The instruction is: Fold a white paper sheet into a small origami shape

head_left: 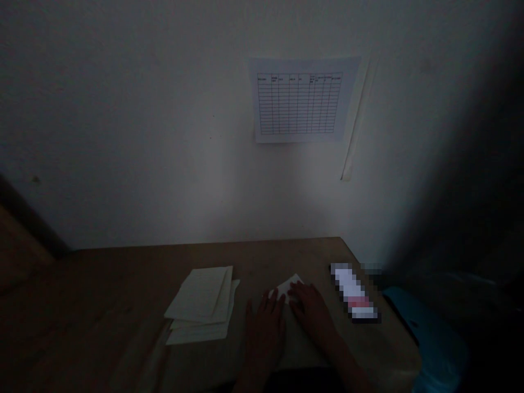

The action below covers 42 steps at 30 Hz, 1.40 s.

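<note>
Pressing folded white paper (291, 287) under left hand (264, 341), right hand (311, 314), fingers (275, 305) spread, nothing gripped

The matt tan bench (102, 289) has a dull, smooth top, its material hard to tell in the dim light. Matt cream paper sheets (200, 300) lie on it, and a folded white paper sheet (291, 286) lies at lower centre. The rough-textured white wall (123, 120) looks like painted plaster. At lower right, a bright blue plastic item (434, 338) looks faintly glossy.

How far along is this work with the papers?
A stack of pale folded sheets looks finished. In hand: a white sheet lies pressed under the left hand and right hand. What remains cannot be told from this view.
</note>
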Tool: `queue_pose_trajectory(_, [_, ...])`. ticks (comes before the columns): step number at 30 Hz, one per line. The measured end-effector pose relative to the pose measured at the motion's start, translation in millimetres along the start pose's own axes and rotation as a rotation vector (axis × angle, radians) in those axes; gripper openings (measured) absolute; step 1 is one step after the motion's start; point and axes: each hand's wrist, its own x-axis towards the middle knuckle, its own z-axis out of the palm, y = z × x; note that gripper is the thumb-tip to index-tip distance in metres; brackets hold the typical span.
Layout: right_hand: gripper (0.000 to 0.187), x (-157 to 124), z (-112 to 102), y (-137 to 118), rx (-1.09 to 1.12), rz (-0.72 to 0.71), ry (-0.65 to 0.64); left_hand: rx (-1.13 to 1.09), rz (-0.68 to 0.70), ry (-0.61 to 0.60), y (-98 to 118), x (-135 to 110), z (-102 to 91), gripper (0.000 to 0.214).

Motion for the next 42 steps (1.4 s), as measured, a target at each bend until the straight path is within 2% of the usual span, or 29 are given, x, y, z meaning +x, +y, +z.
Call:
queue_pose_trajectory(4, [0.038,1.4,-1.0,-2.3,-0.026,0.005,-0.004,0.001,-0.015,-0.007,0.7,0.5,-2.7,0.053])
queue_pose_trajectory(11, [0.03,3.1,-3.2,-6.7,-0.054,0.01,-0.004,-0.017,0.014,0.022,-1.5,-0.3,0.2,0.053])
queue_pose_trajectory(23, [0.028,3.1,8.4,1.4,-0.103,-0.034,0.03,-0.069,0.045,0.006,-7.1,-1.0,-0.1,0.051])
queue_pose_trajectory(32, [0.031,3.9,9.8,5.4,-0.125,-0.046,-0.006,-0.02,0.058,0.082,-3.9,-7.9,-1.7,0.045])
queue_pose_trajectory(35, [0.031,3.6,9.3,4.0,-0.134,-0.045,-0.009,-0.002,0.027,0.101,-3.2,-10.3,-3.5,0.043])
queue_pose_trajectory(42, [0.032,3.5,6.8,-0.4,-0.125,-0.03,-0.007,0.012,-0.139,0.141,-5.1,-12.2,-3.1,0.043])
